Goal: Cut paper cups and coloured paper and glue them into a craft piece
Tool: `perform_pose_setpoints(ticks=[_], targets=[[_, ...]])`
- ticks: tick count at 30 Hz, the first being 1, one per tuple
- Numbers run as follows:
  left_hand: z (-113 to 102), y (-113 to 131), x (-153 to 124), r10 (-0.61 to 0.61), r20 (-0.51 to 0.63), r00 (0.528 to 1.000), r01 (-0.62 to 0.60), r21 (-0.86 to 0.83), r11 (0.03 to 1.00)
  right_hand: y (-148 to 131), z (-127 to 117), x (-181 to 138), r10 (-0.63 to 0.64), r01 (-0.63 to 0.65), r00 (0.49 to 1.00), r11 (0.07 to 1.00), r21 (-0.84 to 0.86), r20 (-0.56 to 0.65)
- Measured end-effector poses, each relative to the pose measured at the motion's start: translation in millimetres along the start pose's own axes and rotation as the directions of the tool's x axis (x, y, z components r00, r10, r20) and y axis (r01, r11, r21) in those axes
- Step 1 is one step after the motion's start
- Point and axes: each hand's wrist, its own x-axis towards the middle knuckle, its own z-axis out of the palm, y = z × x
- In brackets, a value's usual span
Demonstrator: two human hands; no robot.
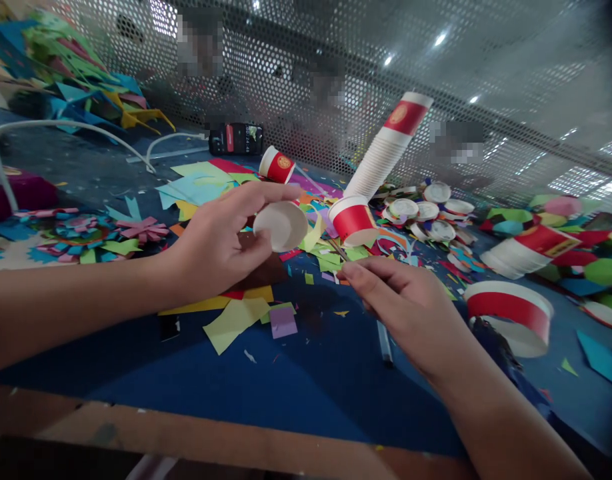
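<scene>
I have the white paper cup piece in the left hand — round, pale face toward the camera, a sliver of red at its upper edge by the fingertip. Can't tell if it's a whole cup or a cut base. Grip is a light pinch: thumb across the lower left of the face, index finger arched over the top. It's held up over the paper scraps, left of centre. Left forearm comes in nearly level, palm turned inward.

Right hand is pinched narrow, thumb and fingertips together on a thin brownish strip; can't make out what the strip is. Fingers curled, forearm slanting up from the lower right. Hands well apart.

Just above the right fingertips, a red-and-white paper cup sits tilted in front of a leaning cup stack. Clear tube below the right hand. Cut-looking cup ring beside the right wrist. Further out: tipped cup, pile of white discs, second cup stack, phone against the perforated screen. All on a blue tabletop.
</scene>
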Motion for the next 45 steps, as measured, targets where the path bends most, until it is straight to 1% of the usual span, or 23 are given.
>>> perform_pose_setpoints(ticks=[2,4,7,9,11,13,15,16,17,18,20,22,24,27,30,32,34,38,43,45], targets=[[2,0,0,-0.081,0.001,0.997,0.081,-0.111,0.991,1,0,0,-0.033,0.03,0.999,0.997,-0.075,-0.035],[2,-1,1,-0.122,0.008,0.993,0.122,-0.154,0.981,1,0,1,-0.061,0.052,0.996,0.988,-0.143,-0.059],[1,-1,3,-0.092,0.016,0.996,0.093,-0.088,0.992,2,0,0,-0.125,0.099,0.987,0.968,-0.23,-0.1],[0,-1,4,-0.052,0.017,0.999,0.052,-0.018,0.998,2,1,-1,-0.219,0.168,0.966,0.936,-0.311,-0.136],[-1,0,4,-0.042,0.017,0.999,0.041,0.042,0.998,3,5,-2,-0.359,0.255,0.913,0.873,-0.416,-0.194],[0,1,3,-0.057,0.013,0.998,0.056,0.063,0.996,4,8,-2,-0.515,0.334,0.825,0.778,-0.533,-0.234],[0,3,2,-0.077,0.028,0.997,0.074,0.074,0.994,5,12,-3,-0.636,0.377,0.737,0.668,-0.642,-0.228],[-1,3,2,-0.076,0.041,0.996,0.072,0.089,0.993,5,13,-4,-0.672,0.385,0.711,0.618,-0.686,-0.208],[-1,4,2,-0.07,0.05,0.996,0.064,0.112,0.992,6,14,-5,-0.693,0.388,0.699,0.576,-0.72,-0.178],[-1,4,2,-0.063,0.057,0.996,0.054,0.141,0.989,6,14,-5,-0.702,0.387,0.696,0.544,-0.744,-0.151],[-2,5,2,-0.067,0.068,0.995,0.053,0.189,0.98,4,15,-7,-0.698,0.388,0.708,0.509,-0.768,-0.105],[-2,5,2,-0.089,0.092,0.992,0.069,0.197,0.978,3,16,-8,-0.693,0.388,0.716,0.498,-0.776,-0.087],[0,4,2,-0.106,0.132,0.986,0.083,0.166,0.983,1,17,-8,-0.688,0.373,0.72,0.496,-0.785,-0.093],[4,2,1,-0.166,0.167,0.972,0.166,0.013,0.986,0,20,-9,-0.667,0.333,0.738,0.494,-0.803,-0.104],[7,-1,1,-0.247,0.216,0.945,0.287,-0.182,0.941,1,20,-9,-0.631,0.283,0.766,0.501,-0.818,-0.122],[9,-2,1,-0.268,0.238,0.934,0.325,-0.247,0.913,1,20,-9,-0.609,0.251,0.781,0.503,-0.827,-0.134],[9,-2,1,-0.262,0.232,0.937,0.322,-0.277,0.906,1,20,-10,-0.585,0.235,0.8,0.515,-0.825,-0.136],[8,-1,-1,-0.204,0.195,0.959,0.256,-0.297,0.92,-1,22,-11,-0.52,0.212,0.845,0.541,-0.814,-0.126],[8,1,-3,-0.204,0.16,0.966,0.236,-0.218,0.947,-6,25,-12,-0.535,0.207,0.837,0.506,-0.837,-0.116],[9,1,-3,-0.211,0.152,0.966,0.24,-0.206,0.949,-7,25,-12,-0.522,0.197,0.845,0.505,-0.841,-0.115]])
